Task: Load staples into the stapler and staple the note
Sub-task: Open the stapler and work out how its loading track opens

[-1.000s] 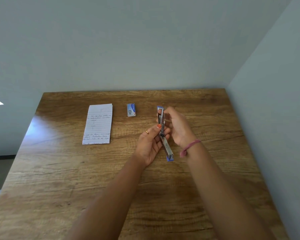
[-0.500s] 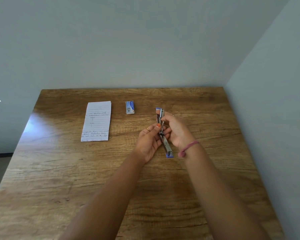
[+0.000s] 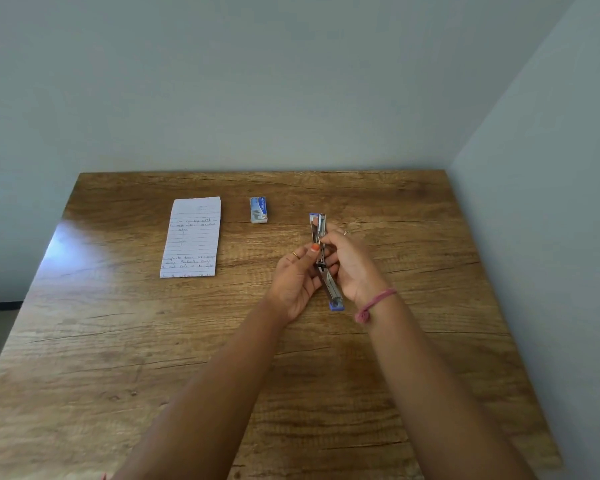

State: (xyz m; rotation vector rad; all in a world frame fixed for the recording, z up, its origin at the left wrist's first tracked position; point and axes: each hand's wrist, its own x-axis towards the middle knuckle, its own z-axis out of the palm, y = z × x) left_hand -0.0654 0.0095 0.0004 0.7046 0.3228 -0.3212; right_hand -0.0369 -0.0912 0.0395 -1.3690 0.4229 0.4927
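The stapler (image 3: 333, 292), metal with blue ends, is swung wide open into one long line over the wooden table (image 3: 118, 341). My left hand (image 3: 297, 282) grips its middle from the left, thumb on the hinge area. My right hand (image 3: 352, 263) holds it from the right, fingertips pinching at the metal staple channel near the far half. The lined note (image 3: 193, 237) with handwriting lies flat at the left. A small blue box of staples (image 3: 258, 210) sits between the note and the stapler, apart from both hands.
A pale wall runs along the table's far edge and another along its right edge. The table's left edge drops to a floor at the lower left. Bare wood lies between me and the hands.
Both hands and the opened stapler have stayed nearly in place. My right fingers have shifted a little along the far half of the stapler. The note and staple box have not moved.
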